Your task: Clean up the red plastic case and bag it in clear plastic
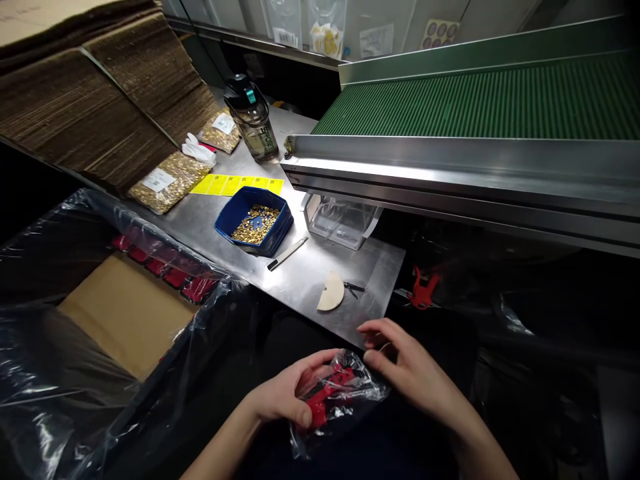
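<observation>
My left hand (293,393) is wrapped around a transparent plastic bag (367,387) with a red and black part (330,393) inside; the exact kind of part is hard to make out. At the right side of the bag is my right hand (400,360), its thumb and fingers curved and apart, thumb close to the film. Whether that thumb touches the bag I cannot tell. Ahead of both hands, on the metal table (280,287), lie a cream half-round disc (331,292), a small black tool (354,289) and a black-and-white pen (287,254).
A blue bin (277,233) holds small brass-coloured pieces. Left stands a plastic-lined box (125,313) with red parts, below stacked cardboard (100,87). A bottle (255,127), bags of brass pieces (170,180) and yellow labels (237,185) lie behind. A green conveyor (475,100) spans the right.
</observation>
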{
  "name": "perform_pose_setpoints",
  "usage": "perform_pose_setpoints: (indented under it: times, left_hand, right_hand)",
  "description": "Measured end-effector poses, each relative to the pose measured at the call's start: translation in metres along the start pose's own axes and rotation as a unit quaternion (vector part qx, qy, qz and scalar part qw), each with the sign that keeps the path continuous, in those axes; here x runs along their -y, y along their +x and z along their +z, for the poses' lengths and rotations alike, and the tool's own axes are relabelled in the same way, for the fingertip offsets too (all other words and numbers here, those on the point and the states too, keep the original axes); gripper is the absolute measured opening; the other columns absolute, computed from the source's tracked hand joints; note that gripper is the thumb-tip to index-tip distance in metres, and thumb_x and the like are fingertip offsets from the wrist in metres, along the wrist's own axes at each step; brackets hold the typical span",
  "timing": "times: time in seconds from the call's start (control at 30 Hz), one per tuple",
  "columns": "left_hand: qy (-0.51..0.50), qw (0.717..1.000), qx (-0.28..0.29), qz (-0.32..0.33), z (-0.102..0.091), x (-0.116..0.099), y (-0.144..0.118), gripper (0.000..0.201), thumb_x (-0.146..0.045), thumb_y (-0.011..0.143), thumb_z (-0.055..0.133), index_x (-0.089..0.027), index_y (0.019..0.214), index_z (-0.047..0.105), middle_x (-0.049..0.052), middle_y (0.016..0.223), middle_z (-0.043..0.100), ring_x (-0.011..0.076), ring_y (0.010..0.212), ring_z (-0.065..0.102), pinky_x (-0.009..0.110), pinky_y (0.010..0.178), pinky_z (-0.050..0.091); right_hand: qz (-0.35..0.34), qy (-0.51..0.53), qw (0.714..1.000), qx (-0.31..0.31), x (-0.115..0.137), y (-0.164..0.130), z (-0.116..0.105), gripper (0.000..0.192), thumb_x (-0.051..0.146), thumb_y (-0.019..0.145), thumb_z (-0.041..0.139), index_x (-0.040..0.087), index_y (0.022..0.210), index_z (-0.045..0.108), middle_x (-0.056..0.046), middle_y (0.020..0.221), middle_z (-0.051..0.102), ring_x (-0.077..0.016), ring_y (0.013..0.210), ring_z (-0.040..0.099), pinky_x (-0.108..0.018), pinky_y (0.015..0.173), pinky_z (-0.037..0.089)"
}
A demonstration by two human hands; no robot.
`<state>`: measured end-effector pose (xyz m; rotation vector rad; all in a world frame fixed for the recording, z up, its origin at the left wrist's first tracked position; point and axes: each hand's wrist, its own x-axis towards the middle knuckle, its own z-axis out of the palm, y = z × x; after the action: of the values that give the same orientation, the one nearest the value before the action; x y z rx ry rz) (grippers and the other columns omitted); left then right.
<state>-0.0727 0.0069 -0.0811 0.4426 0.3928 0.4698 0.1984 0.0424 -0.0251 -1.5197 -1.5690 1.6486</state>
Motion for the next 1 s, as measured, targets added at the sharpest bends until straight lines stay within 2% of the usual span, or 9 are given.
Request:
perform_pose_setpoints:
  times: [0.1, 0.17, 0.3, 0.5, 0.6, 0.7, 0.77, 0.9, 1.0]
  left_hand:
    - [0.002, 1.0, 0.014, -0.013, -0.005, 0.001, -0.001, 0.114, -0.039, 0.062, 0.1, -0.025, 0.157, 0.038, 0.019, 0.159, 0.046, 0.0396, 0.15, 0.038, 0.056, 0.125, 0.023]
    - [0.009, 0.999, 0.027, -0.027, -0.009, 0.001, -0.003, 0.117, -0.041, 0.06, 0.1, -0.025, 0.157, 0.038, 0.019, 0.158, 0.047, 0.0399, 0.149, 0.04, 0.056, 0.124, 0.024]
    - [0.015, 0.999, 0.022, -0.037, -0.014, -0.003, -0.006, 0.116, -0.044, 0.06, 0.1, -0.02, 0.157, 0.039, 0.021, 0.159, 0.045, 0.0409, 0.149, 0.039, 0.054, 0.125, 0.024]
    - [0.056, 0.998, 0.003, -0.029, -0.011, -0.007, -0.002, 0.099, -0.06, 0.074, 0.085, -0.015, 0.153, 0.046, 0.023, 0.151, 0.052, 0.0421, 0.142, 0.047, 0.055, 0.122, 0.028]
    - [0.076, 0.997, 0.007, -0.014, -0.008, -0.008, 0.001, 0.093, -0.063, 0.075, 0.082, -0.016, 0.148, 0.05, 0.02, 0.15, 0.053, 0.0405, 0.139, 0.049, 0.054, 0.121, 0.029]
    - [0.076, 0.997, 0.011, -0.011, -0.004, -0.014, 0.004, 0.088, -0.06, 0.072, 0.085, -0.018, 0.142, 0.054, 0.017, 0.141, 0.058, 0.0373, 0.13, 0.056, 0.049, 0.113, 0.039]
    - [0.054, 0.998, 0.019, -0.009, -0.002, -0.018, 0.005, 0.088, -0.056, 0.067, 0.089, -0.018, 0.138, 0.056, 0.015, 0.134, 0.062, 0.0338, 0.121, 0.061, 0.043, 0.105, 0.045]
    - [0.022, 1.0, -0.003, 0.007, 0.0, -0.023, 0.009, 0.084, -0.06, 0.065, 0.089, -0.013, 0.13, 0.061, 0.015, 0.123, 0.067, 0.0286, 0.107, 0.065, 0.035, 0.095, 0.048]
    - [0.006, 1.0, -0.027, 0.014, 0.0, -0.018, 0.014, 0.074, -0.059, 0.074, 0.084, -0.012, 0.126, 0.064, 0.015, 0.117, 0.07, 0.0272, 0.104, 0.067, 0.033, 0.092, 0.049]
  right_hand:
    - [0.008, -0.048, 0.985, 0.163, 0.006, 0.011, 0.007, 0.046, 0.025, 0.082, 0.078, 0.029, 0.125, 0.064, 0.003, 0.099, 0.07, -0.016, 0.084, 0.065, -0.024, 0.073, 0.049]
    - [0.009, -0.079, 0.979, 0.189, 0.01, 0.013, 0.008, 0.04, 0.019, 0.081, 0.075, 0.029, 0.119, 0.066, 0.006, 0.084, 0.069, -0.0143, 0.074, 0.063, -0.023, 0.066, 0.044]
    - [0.008, -0.156, 0.982, 0.103, 0.015, 0.01, 0.007, 0.014, 0.023, 0.094, 0.061, 0.028, 0.095, 0.073, 0.005, 0.076, 0.07, -0.0136, 0.069, 0.063, -0.024, 0.064, 0.039]
    - [0.022, -0.142, 0.99, 0.011, 0.012, 0.002, 0.017, 0.025, 0.033, 0.103, 0.051, 0.025, 0.087, 0.069, 0.003, 0.072, 0.071, -0.0151, 0.067, 0.064, -0.026, 0.063, 0.038]
    - [0.026, -0.047, 0.997, 0.051, 0.005, -0.001, 0.023, 0.028, 0.036, 0.104, 0.052, 0.022, 0.084, 0.067, 0.003, 0.069, 0.069, -0.0138, 0.063, 0.061, -0.024, 0.06, 0.038]
    - [0.053, 0.152, 0.985, 0.055, -0.003, 0.001, 0.027, 0.031, 0.044, 0.102, 0.058, 0.019, 0.086, 0.067, 0.001, 0.067, 0.068, -0.0119, 0.058, 0.057, -0.022, 0.058, 0.041]
    - [0.082, 0.299, 0.95, 0.029, -0.005, 0.002, 0.031, 0.034, 0.047, 0.098, 0.065, 0.016, 0.085, 0.066, 0.002, 0.062, 0.064, -0.009, 0.054, 0.052, -0.02, 0.057, 0.042]
    - [0.154, 0.504, 0.85, 0.013, 0.0, 0.002, 0.043, 0.03, 0.04, 0.09, 0.079, 0.014, 0.084, 0.065, 0.002, 0.068, 0.063, -0.0044, 0.055, 0.05, -0.015, 0.057, 0.043]
    - [0.168, 0.542, 0.824, 0.008, 0.008, -0.002, 0.052, 0.027, 0.035, 0.087, 0.083, 0.015, 0.093, 0.066, -0.001, 0.08, 0.069, -0.0058, 0.064, 0.059, -0.015, 0.062, 0.048]
